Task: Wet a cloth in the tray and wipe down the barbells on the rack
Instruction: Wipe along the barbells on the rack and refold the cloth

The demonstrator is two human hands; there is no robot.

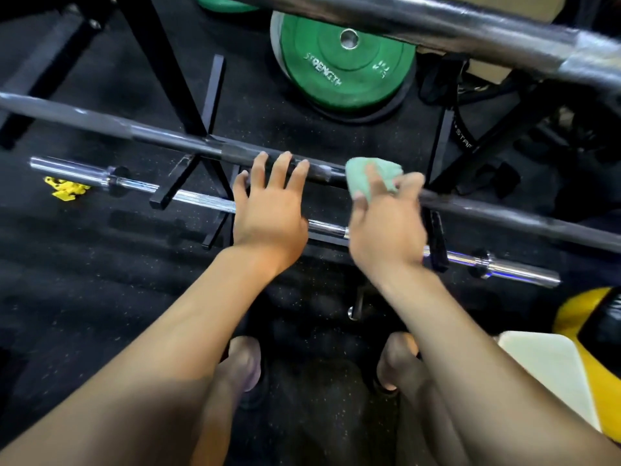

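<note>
Head view looked down past two bare forearms to a dark barbell (188, 142) that ran across a black rack (183, 79), and everything else is placed against that bar. The left hand (268, 210) lay on the near side of the dark barbell, its fingers straight and spread, with the fingertips (282, 159) resting on top of the shaft; it had hold of nothing. Just to the right of it on the same bar, the right hand (386, 227) gripped a bunched green cloth (371, 178), fingers curled over it and pressing it onto the shaft. The cloth covered the bar where it sat, touching it.

Nearer to the person than the dark barbell, and lower, a chrome barbell (201, 199) lay roughly parallel to it, passing beneath both hands. Beyond the dark barbell, a green weight plate (336, 62) marked STRENGTH lay on the black floor (84, 264). Higher up, at the top right, a third, thick bar (437, 25) crossed the view, blurred by its closeness. Left of the hands and near the chrome bar's end, a small yellow object (67, 190) sat on the floor. On the person's side of the dark barbell, far to the right, a white tray (544, 368) rested beside a yellow and black ball (591, 317). Two feet showed on the floor directly below the forearms.
</note>
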